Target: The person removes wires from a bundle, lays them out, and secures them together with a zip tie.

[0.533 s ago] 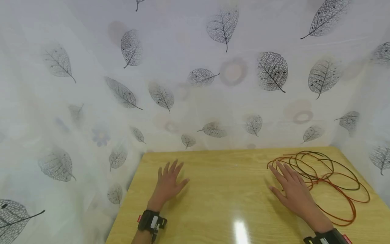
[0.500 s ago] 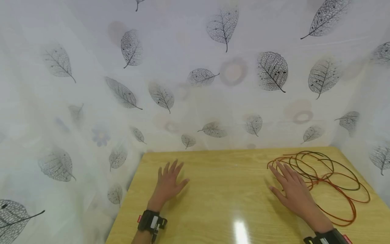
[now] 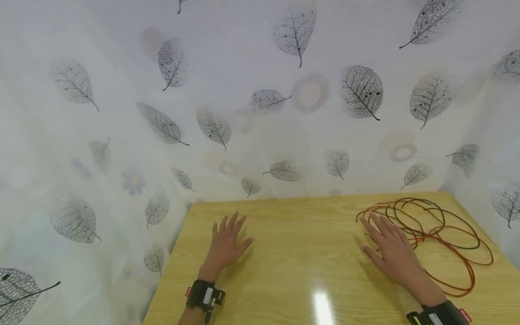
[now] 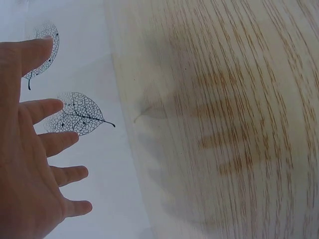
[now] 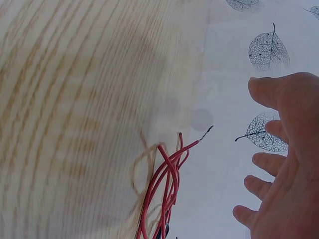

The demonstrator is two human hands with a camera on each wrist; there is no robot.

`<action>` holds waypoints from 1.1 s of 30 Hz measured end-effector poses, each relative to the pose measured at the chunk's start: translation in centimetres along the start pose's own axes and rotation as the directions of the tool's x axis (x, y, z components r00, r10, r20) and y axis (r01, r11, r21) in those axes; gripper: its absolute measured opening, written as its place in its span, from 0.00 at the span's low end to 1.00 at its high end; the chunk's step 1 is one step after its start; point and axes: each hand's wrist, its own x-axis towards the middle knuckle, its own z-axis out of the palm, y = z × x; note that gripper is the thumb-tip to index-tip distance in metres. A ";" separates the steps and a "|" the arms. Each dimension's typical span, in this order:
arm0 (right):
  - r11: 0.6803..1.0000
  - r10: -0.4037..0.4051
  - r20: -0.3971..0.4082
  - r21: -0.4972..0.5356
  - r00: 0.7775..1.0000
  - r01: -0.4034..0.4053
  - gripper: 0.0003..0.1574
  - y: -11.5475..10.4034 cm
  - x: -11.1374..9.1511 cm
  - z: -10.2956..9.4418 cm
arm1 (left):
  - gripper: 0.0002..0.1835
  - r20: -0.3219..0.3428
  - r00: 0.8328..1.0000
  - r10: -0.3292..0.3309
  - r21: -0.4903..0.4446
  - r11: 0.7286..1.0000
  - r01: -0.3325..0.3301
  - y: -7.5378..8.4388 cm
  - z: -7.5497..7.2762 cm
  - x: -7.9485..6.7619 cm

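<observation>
My left hand point(image 3: 225, 247) hovers over the left part of the wooden table point(image 3: 300, 253), fingers spread and holding nothing. In the left wrist view the same hand point(image 4: 30, 164) shows its palm side, with its shadow on the wood. My right hand point(image 3: 393, 255) is held over the right part, fingers extended, overlapping the near-left side of a loose tangle of wires point(image 3: 451, 246). The wires are red and dark, lying in wide loops. In the right wrist view the red wires point(image 5: 167, 172) show one bare stripped end, apart from the right hand point(image 5: 289, 169).
A white sheet point(image 3: 264, 135) printed with dark leaves hangs behind the table and along both sides. The table's back edge meets it. Bright glare point(image 3: 322, 307) lies on the front middle of the tabletop. Black camera straps sit on both wrists.
The head view has shifted very slightly. Both hands keep nearly the same place and pose, and the wires lie as before.
</observation>
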 end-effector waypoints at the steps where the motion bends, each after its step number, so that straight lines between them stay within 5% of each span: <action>1: 1.000 0.001 0.002 0.004 1.000 -0.001 0.55 0.1 0.0 0.0 | 0.40 0.000 1.000 0.001 0.000 1.000 -0.001 0.0 0.0 0.0; 9: 0.999 0.038 0.013 -0.003 0.999 -0.038 0.53 1.6 0.0 0.1 | 0.39 0.029 1.000 0.000 0.011 1.000 -0.001 0.3 -0.1 0.0; 21: 0.990 0.134 0.139 -0.052 0.981 -0.128 0.23 4.0 0.2 1.3 | 0.39 0.036 0.999 0.040 -0.032 0.999 -0.039 1.9 0.5 1.1; 27: 0.993 0.113 0.070 -0.040 0.991 -0.111 0.10 4.4 0.4 1.8 | 0.25 0.012 0.990 0.142 -0.061 0.988 -0.141 4.2 1.7 2.5; 33: 0.997 0.079 0.000 -0.027 0.997 -0.078 0.06 3.5 0.7 1.7 | 0.16 0.008 0.971 0.239 -0.090 0.967 -0.237 8.2 3.1 3.6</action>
